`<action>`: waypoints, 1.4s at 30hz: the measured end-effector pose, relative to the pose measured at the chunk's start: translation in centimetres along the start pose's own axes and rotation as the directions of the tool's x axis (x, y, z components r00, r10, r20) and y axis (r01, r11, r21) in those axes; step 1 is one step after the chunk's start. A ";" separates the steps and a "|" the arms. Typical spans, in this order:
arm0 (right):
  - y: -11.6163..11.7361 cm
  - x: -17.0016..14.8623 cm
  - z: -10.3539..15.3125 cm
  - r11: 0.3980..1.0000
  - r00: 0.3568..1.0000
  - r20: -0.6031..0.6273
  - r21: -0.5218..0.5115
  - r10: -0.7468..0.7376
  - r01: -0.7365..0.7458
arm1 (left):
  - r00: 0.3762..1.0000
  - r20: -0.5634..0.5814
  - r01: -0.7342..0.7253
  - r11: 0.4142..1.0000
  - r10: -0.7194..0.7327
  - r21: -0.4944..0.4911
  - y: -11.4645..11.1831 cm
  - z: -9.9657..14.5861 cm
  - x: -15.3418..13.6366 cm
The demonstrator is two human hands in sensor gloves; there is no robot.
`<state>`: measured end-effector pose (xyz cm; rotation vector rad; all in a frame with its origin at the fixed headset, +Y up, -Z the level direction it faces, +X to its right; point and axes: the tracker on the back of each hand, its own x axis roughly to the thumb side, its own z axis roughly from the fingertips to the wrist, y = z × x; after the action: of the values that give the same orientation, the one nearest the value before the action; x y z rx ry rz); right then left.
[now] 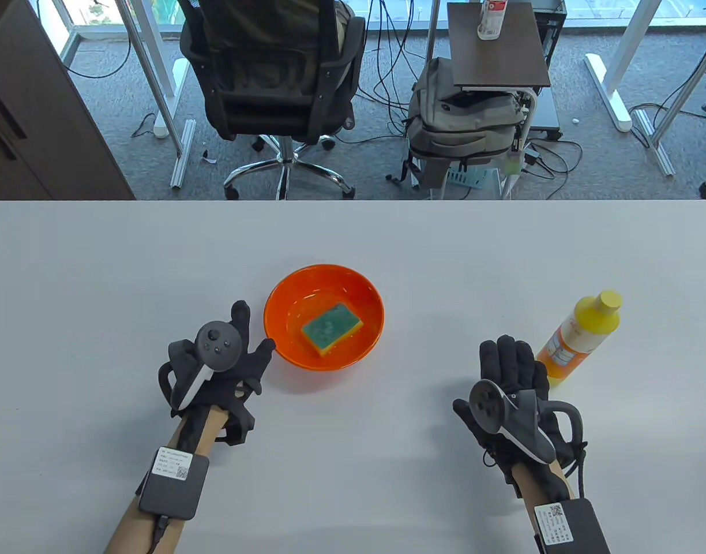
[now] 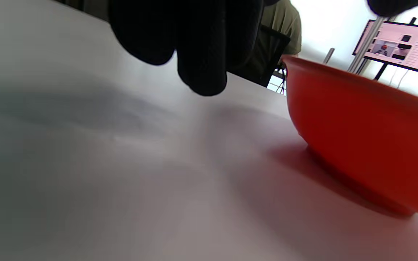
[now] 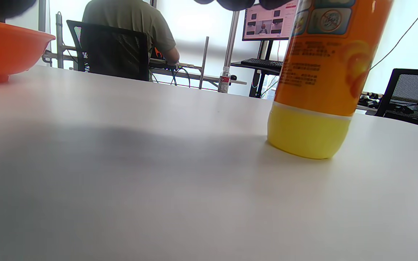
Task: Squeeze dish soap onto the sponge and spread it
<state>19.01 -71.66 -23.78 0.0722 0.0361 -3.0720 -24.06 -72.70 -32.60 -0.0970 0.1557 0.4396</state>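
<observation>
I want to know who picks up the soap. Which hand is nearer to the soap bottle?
Right. The right hand lies just left of the soap bottle, fingertips beside its base. The left hand is far off, next to the bowl.

A sponge (image 1: 331,328) lies in an orange bowl (image 1: 284,300); a soap bottle (image 1: 581,337) stands to its right.

Bright, even daylight from the far windows — blown-out glare and soft motion blur in both wrist views.

Bare table (image 1: 422,369) between bowl (image 1: 284,300) and bottle (image 1: 584,337) (upright).
</observation>
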 end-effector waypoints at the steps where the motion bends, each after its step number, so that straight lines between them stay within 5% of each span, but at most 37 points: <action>1: 0.0 0.0 0.0 1.000 1.000 0.001 0.000 -0.002 0.002 | 0.998 -0.040 -0.056 0.998 0.055 -0.026 -0.5 -0.5 -0.2; 4: 0.1 0.0 0.0 1.000 1.000 0.004 0.004 -0.009 0.009 | 0.954 -0.179 -0.266 0.956 0.242 -0.125 -2.2 -2.0 -1.2; 7: 0.1 0.1 0.0 1.000 1.000 0.010 0.013 -0.013 0.013 | 0.837 -0.291 -0.525 0.831 0.464 -0.185 -4.0 -2.9 -2.3; 10: 0.1 0.1 -0.1 1.000 1.000 0.013 0.016 -0.014 0.014 | 0.774 -0.317 -0.622 0.751 0.547 -0.223 -4.8 -3.3 -2.5; 21: 0.2 0.2 -0.2 0.999 0.999 0.023 0.016 -0.034 0.033 | 0.800 -0.255 -0.594 0.775 0.543 -0.213 -4.7 -2.8 -1.8; 42: 0.1 0.2 -0.3 0.999 0.999 0.035 0.021 -0.032 0.031 | 0.862 -0.112 -0.483 0.732 0.495 -0.481 -6.9 1.4 2.4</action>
<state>18.79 -71.82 -24.05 0.0179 0.0035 -3.1045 -18.76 -77.74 -31.24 -0.5712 0.0372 1.0120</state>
